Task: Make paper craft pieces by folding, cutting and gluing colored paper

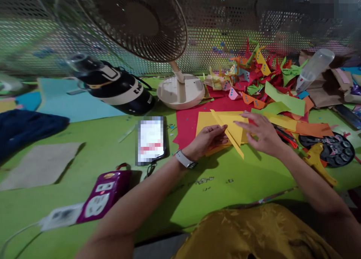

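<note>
**Folded yellow paper (234,144) sat pinched in our left hand (208,140)**

We had the paper between the left thumb and the fingers curled beneath it, the thumb closed down near the middle of its length. It was a narrow, slanting fold: one end rose beyond the thumb tip, and the other came down toward us, on the right of those fingers. Our right hand (262,134) hung just to the right, palm down, its fingers spread well apart and gripping nothing. Those fingertips pointed at the fold; we saw a gap between them and its edge. A yellow triangle showed in that gap, but we could not tell whether it belonged to the fold or to the sheets below.

Under both sets of fingers we had yellow sheets (203,119) lying on a larger red sheet (184,124), all on the green table (225,191). Beyond the right fingers rose a heap of coloured paper pieces (254,76), many dotted, with a clear bottle (317,67) tilted at its far right. To the right of the right fingers we saw a black round tray (342,150). Left of the left fingers lay a lit phone (150,138), and beyond them stood the fan's pale base (167,91).
</note>
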The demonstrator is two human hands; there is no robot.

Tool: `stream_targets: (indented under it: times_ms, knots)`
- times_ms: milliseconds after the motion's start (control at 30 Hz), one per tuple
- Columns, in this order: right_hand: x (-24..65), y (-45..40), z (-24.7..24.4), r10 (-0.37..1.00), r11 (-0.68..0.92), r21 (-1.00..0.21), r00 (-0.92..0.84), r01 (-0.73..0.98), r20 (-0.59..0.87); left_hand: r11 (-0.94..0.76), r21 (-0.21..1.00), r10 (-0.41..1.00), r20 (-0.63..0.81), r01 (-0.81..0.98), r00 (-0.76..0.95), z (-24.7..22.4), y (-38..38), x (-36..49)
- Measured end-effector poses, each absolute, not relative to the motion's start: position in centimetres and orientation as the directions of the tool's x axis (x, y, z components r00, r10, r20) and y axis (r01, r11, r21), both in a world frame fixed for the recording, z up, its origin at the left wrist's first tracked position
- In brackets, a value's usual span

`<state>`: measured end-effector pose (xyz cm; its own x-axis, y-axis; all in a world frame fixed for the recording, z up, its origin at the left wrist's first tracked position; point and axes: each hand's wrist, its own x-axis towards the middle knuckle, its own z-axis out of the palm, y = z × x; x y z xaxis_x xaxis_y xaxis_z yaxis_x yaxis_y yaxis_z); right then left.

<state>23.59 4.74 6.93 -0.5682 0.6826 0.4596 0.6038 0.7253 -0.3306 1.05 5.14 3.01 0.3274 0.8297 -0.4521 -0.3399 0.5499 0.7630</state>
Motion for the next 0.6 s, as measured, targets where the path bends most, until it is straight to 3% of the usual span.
stream_targets:
  times_ms: [67,133,367,467,600]
  knots:
    - [23.6,4.4,6.6,0.569,0.819,-0.183,-0.727,0.544,0.383,0.574,0.758,0.806,-0.455,-0.31,0.379,3.0,4.9,1.1]
    - [23.3,4.1,6.1,0.488,0.87,-0.111,-0.804,0.481,0.339,0.591,0.757,0.785,-0.461,-0.279,0.413,2.9,4.7,1.1]
    - [22.9,3.5,5.4,0.337,0.912,0.057,-0.821,0.406,0.462,0.488,0.822,0.86,-0.396,-0.294,0.323,2.4,4.2,1.5]
    - [23.0,3.2,5.4,0.384,0.904,-0.034,-0.772,0.427,0.506,0.448,0.862,0.883,-0.386,-0.236,0.268,2.6,4.0,1.7]
    - [23.1,2.9,5.7,0.661,0.746,-0.43,-0.48,0.509,0.577,0.402,0.909,0.889,-0.359,-0.107,0.285,3.2,3.5,2.0]
